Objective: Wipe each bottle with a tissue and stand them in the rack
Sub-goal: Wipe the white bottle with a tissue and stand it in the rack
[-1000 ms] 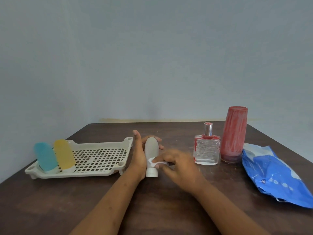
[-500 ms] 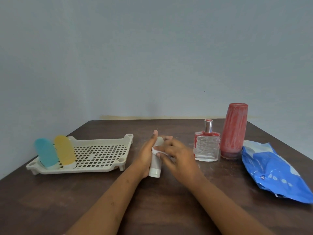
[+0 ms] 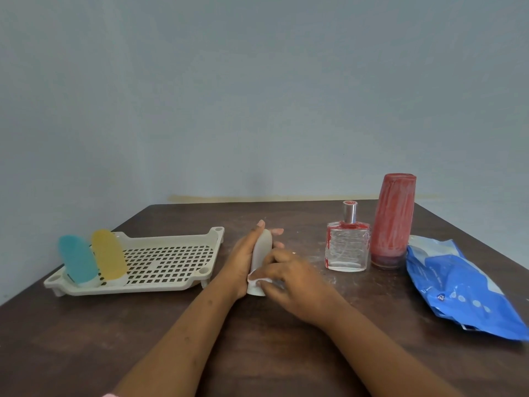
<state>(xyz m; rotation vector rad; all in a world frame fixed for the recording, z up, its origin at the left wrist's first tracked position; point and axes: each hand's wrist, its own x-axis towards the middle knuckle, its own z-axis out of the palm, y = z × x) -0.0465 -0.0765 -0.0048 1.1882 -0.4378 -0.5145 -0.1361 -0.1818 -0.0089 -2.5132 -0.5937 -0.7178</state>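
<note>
Centrally on the dark table (image 3: 286,353), a person's left hand (image 3: 243,259) is gripping a grey bottle (image 3: 262,247), standing cap-down, while the right hand (image 3: 294,279) is pinching a white tissue (image 3: 259,280) against its lower end. A blue bottle (image 3: 77,257) and a yellow bottle (image 3: 108,255) are standing at the left end of the cream rack (image 3: 171,262); a glass perfume bottle (image 3: 347,247), a red bottle (image 3: 393,222) and a blue wipes pack (image 3: 458,287) are sitting to the right.

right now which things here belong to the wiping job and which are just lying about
In the job: grey bottle, tissue, left hand, right hand, rack, blue bottle, yellow bottle, glass bottle, red bottle.
Lying about: blue packet, possibly the tissue supply.
</note>
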